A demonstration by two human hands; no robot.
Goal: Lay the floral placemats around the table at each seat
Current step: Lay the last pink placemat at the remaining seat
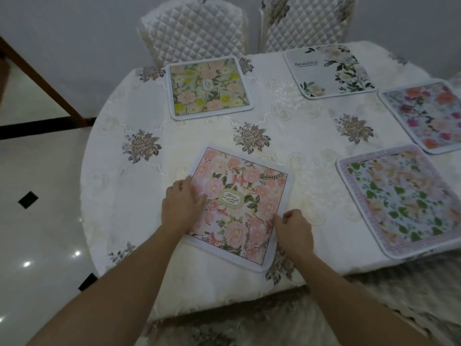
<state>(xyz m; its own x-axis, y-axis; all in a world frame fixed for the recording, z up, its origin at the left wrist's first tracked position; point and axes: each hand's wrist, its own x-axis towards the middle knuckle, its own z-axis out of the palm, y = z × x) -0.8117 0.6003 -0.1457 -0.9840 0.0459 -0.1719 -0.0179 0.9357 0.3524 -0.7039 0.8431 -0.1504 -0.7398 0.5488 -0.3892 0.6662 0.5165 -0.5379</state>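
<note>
Left hand [183, 203] flat, right hand [293, 227] seemingly pinching pink placemat [239, 208], four placemats [209, 87] beyond

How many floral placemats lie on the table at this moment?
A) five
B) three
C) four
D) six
A: five show on the table: the pink placemat under the left hand and right hand, the yellow-flowered one, the "Beautiful" one, the bright red-flowered one and the green-leaved one.
</note>
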